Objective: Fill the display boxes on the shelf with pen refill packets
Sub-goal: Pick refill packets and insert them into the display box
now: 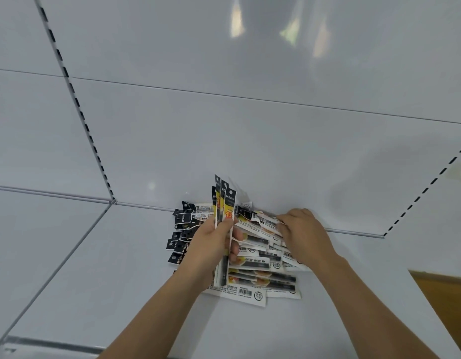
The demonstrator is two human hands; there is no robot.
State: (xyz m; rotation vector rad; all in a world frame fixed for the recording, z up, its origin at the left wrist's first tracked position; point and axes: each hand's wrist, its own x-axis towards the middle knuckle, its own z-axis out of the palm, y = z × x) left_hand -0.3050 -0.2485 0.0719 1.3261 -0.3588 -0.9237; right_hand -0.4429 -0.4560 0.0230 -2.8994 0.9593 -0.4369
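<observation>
The pen refill packets (260, 260) lie in a loose heap on the white shelf (94, 281), pushed up toward its back edge where the shelf meets the white back panel (224, 138). Most of them lie flat and overlapping, their black hanging tabs fanned out toward the left side of the heap and their white barcode ends toward the front edge. A few packets (225, 203) stand upright out of the heap, black and yellow tops pointing up against the back panel. My left hand (214, 244) holds this small bunch: the thumb is pressed across the front of the packets and my fingers are curled round behind them, so the bunch is pinched between thumb and fingers about halfway down its length, with the lower ends running down past my palm to the heap below. My right hand (302, 234) is just to the right, knuckles up, lying over the back right part of the heap. Its fingers are bent down into the packets and touching them, but their tips are hidden under the hand and the wrappers, so I cannot tell whether they are pinching one. On the left a slotted upright strip (76, 99) runs down the back panel to the back corner of the shelf, and another slotted strip (426, 190) slants down on the right.
</observation>
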